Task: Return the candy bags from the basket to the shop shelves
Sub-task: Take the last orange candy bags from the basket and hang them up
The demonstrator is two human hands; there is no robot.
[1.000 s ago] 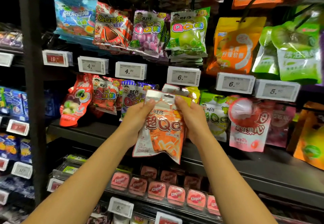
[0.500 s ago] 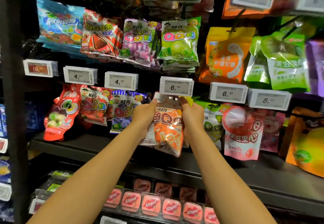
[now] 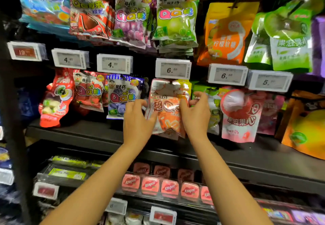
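both hands grip the glossy orange-and-white foil candy bag [image 3: 167, 112] by its sides, left hand [image 3: 136, 121] and right hand [image 3: 196, 117], fingers curled round its edges. it hangs below the white 6.50 price tag [image 3: 173, 68], above the dark shelf [image 3: 98, 135].

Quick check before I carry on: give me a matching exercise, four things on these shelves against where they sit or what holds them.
Things:
1. orange candy bag
2. green QQ bag
3. pink tins
4. pink-white pouch

Places:
A. lower shelf, in a row
B. between left hand and right hand, under a 6.50 tag
C. right of the right hand
D. upper row, above that tag

Pairs: 1-B, 2-D, 3-A, 4-C
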